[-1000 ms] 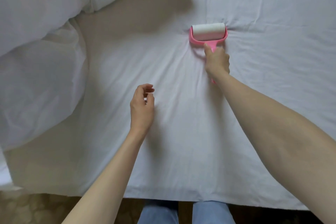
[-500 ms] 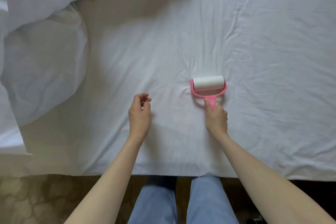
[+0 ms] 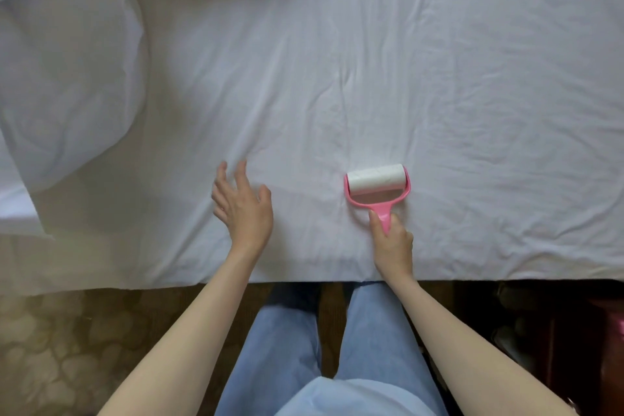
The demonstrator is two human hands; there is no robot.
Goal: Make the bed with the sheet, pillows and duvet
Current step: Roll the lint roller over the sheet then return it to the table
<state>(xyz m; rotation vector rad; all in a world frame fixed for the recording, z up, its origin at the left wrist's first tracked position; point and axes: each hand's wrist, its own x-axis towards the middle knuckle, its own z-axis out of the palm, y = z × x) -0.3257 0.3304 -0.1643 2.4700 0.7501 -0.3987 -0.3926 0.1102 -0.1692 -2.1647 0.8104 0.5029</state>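
A white sheet covers the mattress, lightly creased, and ends at the bed's near edge. A bunched white duvet lies on the left side of the bed. My right hand grips the pink handle of a lint roller, whose white roll rests on the sheet close to the near edge. To the left of the roller, my left hand hovers just over the sheet with its fingers spread and nothing in it. No pillow is in view.
The bed's near edge runs across the frame in front of my legs in blue jeans. Patterned floor shows at the lower left. Dark furniture stands at the lower right.
My right hand has drawn the lint roller back across the sheet from the middle of the bed toward the near edge. My left hand has opened from curled fingers to spread fingers.
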